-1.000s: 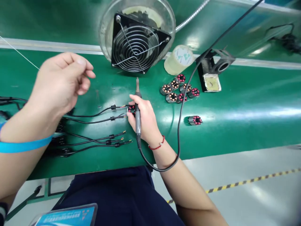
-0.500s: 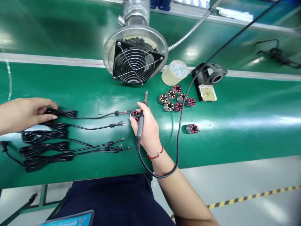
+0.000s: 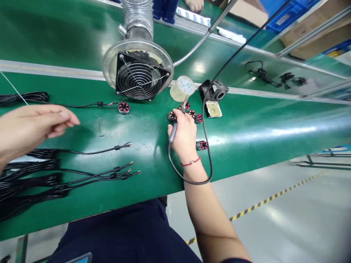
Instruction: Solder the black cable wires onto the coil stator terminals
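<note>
My right hand (image 3: 186, 133) grips a soldering iron (image 3: 173, 132) with its tip pointing away from me. It is over a group of motor stators (image 3: 192, 113), partly covering them; whether the fingers touch one cannot be told. My left hand (image 3: 44, 122) holds nothing, its fingers stretched out above the bench. Beyond it lies a coiled black cable (image 3: 79, 106), whose wire ends reach a stator with red windings (image 3: 124, 107). Nearer me lie several more black cables (image 3: 90, 150) with bare wire tips. One separate stator (image 3: 202, 145) sits beside my right wrist.
A fume extractor with a fan grille (image 3: 139, 84) hangs over the bench. Behind the stators stand a pale yellow roll (image 3: 182, 88) and a soldering iron stand (image 3: 215, 91) with a sponge tray (image 3: 214, 109). The iron's cord loops round my right wrist. Another person's hand (image 3: 195, 5) shows at the top.
My right hand has moved right with the soldering iron, leaving the red stator behind. My left hand has let go of the cable. Cable and stator now lie farther back; the view has shifted right.
</note>
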